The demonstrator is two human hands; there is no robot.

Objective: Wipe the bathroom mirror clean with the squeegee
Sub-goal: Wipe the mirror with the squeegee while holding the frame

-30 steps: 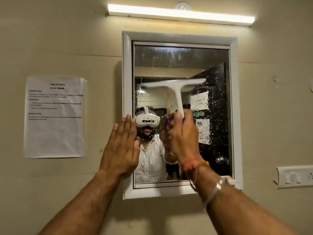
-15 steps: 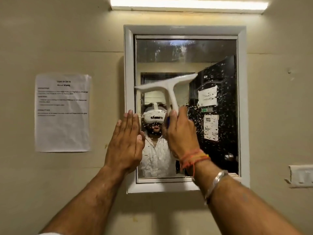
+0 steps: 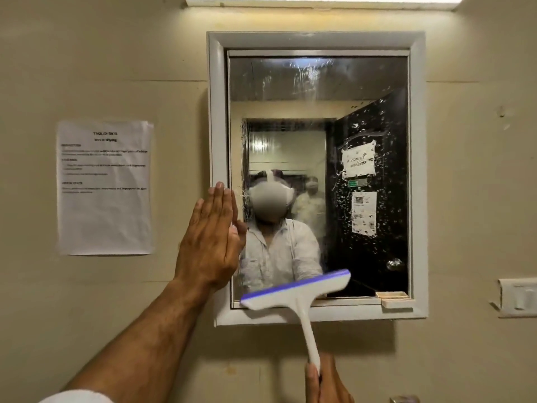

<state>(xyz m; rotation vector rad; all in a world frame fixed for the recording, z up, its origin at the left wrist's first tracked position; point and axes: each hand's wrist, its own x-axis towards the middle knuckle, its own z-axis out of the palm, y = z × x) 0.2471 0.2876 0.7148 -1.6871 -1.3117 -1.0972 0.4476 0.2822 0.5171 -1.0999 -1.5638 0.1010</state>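
Observation:
The wall mirror (image 3: 363,82) in its white frame (image 3: 216,112) carries water drops and streaks, thickest over its right half. A white squeegee (image 3: 296,292) with a purple blade lies tilted across the mirror's bottom edge, left end lower. My right hand (image 3: 327,383) grips the end of its handle at the bottom of the view, below the frame. My left hand (image 3: 210,239) presses flat, fingers straight and upward, on the frame's left side, the thumb over the glass edge.
A printed paper sheet (image 3: 104,187) is stuck to the beige wall left of the mirror. A white switch plate (image 3: 517,298) sits on the wall at the right. A small ledge piece (image 3: 395,299) rests at the frame's lower right corner. A strip light (image 3: 319,1) runs above.
The squeegee has travelled from the mirror's middle down to its bottom edge, and my right hand dropped below the frame with it. My left hand stays flat on the frame.

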